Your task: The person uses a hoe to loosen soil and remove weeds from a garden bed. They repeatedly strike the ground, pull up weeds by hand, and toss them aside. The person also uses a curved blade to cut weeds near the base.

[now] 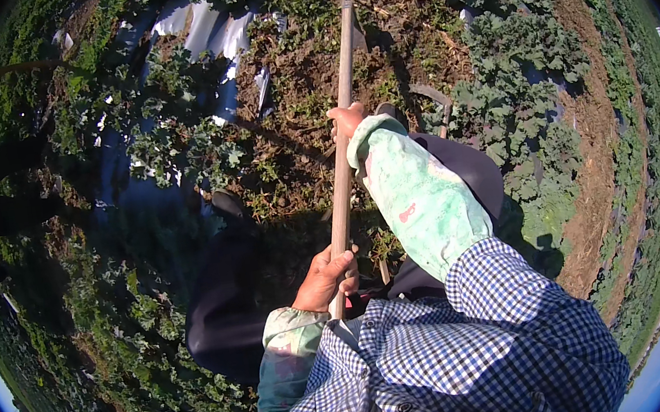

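Observation:
A hoe's wooden handle (345,185) slants up and away in front of me, its metal blade (359,39) down at the weedy soil. My left hand (323,278) grips the handle low, close to my checked shirt. Farther up the shaft, my right hand (349,119) is closed around it, with a stained green sleeve cover on that forearm. My bent knees in dark trousers (226,317) are on either side of the handle. The ground about the blade is brown soil (315,84) with small weeds.
Leafy kale-like plants (184,125) grow at left through shiny plastic mulch film (200,27). More such plants (510,60) line the right, beside a brown furrow (594,142). A curved tool, perhaps a sickle (444,105), lies by my right knee. Dark shapes fill the far left.

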`<state>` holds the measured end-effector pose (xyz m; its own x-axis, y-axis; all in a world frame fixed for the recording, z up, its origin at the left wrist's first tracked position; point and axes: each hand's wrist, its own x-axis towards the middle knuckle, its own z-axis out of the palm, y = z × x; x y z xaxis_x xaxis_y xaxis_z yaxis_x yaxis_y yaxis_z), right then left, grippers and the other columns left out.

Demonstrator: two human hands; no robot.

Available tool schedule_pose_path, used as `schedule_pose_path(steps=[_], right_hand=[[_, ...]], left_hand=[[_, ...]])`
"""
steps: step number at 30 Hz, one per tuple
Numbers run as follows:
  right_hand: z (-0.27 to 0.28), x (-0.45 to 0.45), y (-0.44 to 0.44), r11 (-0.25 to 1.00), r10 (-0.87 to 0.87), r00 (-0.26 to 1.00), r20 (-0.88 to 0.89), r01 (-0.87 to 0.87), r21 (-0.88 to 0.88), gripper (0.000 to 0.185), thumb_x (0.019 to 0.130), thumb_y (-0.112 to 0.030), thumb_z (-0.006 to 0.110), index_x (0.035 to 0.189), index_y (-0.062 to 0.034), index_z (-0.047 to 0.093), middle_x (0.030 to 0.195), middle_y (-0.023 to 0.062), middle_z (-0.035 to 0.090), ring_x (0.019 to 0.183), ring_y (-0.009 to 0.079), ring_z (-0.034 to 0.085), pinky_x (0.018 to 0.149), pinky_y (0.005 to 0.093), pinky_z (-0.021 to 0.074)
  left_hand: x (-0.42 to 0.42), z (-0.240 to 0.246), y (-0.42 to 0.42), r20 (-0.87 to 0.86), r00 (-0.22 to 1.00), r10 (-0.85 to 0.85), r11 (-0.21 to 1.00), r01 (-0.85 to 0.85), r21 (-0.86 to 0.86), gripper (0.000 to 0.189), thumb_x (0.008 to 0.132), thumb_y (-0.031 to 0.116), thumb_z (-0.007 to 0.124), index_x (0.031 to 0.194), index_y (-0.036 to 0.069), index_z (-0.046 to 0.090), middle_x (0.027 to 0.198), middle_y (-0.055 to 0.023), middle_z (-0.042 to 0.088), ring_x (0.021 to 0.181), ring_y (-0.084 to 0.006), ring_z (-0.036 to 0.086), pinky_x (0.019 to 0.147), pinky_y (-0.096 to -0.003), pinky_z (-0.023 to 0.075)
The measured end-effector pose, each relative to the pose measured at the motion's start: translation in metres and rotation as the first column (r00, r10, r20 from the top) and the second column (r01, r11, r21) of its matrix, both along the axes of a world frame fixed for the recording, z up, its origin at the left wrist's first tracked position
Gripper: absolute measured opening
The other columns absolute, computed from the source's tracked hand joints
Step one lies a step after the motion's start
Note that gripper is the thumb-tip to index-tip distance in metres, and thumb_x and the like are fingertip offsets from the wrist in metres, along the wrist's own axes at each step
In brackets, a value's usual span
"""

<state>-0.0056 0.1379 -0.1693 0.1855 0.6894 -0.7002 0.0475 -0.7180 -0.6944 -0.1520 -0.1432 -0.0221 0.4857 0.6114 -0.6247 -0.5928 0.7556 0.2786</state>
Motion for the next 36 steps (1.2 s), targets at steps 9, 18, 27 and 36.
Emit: schedule_pose_path(steps=[9,18,27,36], right_hand=[[0.019,-0.005,-0.113,0.993,-0.091,0.979,-0.184,0.102,0.053,0.023,0.088,-0.016,0.075,0.091,-0.0023,0.056,0.069,0.0057,0.057,0.053,0.0184,0.059,0.046,0.0368,0.0517],[0.037,0.056,-0.011,0.976,-0.188,0.982,-0.015,0.189,0.104,0.029,0.089,-0.031,0.074,0.083,-0.0067,0.059,0.068,0.0060,0.062,0.054,0.0201,0.061,0.054,0.0387,0.0534],[0.047,0.033,-0.059,0.950,-0.192,0.954,-0.231,0.240,0.202,0.023,0.087,-0.015,0.073,0.091,-0.0025,0.054,0.067,0.0057,0.058,0.050,0.0180,0.059,0.044,0.0347,0.0506],[-0.031,0.029,0.099,0.974,-0.126,0.990,0.059,0.112,0.196,0.021,0.089,-0.015,0.075,0.090,0.0000,0.060,0.069,0.0063,0.060,0.052,0.0221,0.059,0.049,0.0380,0.0501]], left_hand=[[-0.018,0.017,-0.087,-0.316,0.932,-0.177,0.980,0.196,0.027,0.032,0.100,0.015,0.072,0.125,0.000,0.059,0.087,0.0011,0.060,0.074,-0.0058,0.054,0.065,-0.0236,0.0440],[0.018,0.004,0.024,-0.035,0.987,-0.154,0.986,0.156,0.054,0.026,0.106,0.023,0.065,0.116,0.003,0.053,0.074,-0.0013,0.053,0.054,-0.0090,0.051,0.049,-0.0245,0.0430],[0.008,0.025,-0.019,-0.092,0.980,-0.178,0.981,0.184,0.055,0.026,0.105,0.018,0.064,0.125,0.003,0.056,0.075,0.0003,0.053,0.055,-0.0084,0.046,0.051,-0.0238,0.0384],[0.018,-0.017,0.066,-0.303,0.946,-0.119,0.965,0.182,0.187,0.024,0.104,0.022,0.068,0.106,0.005,0.051,0.076,0.0015,0.051,0.054,-0.0087,0.050,0.049,-0.0253,0.0421]])
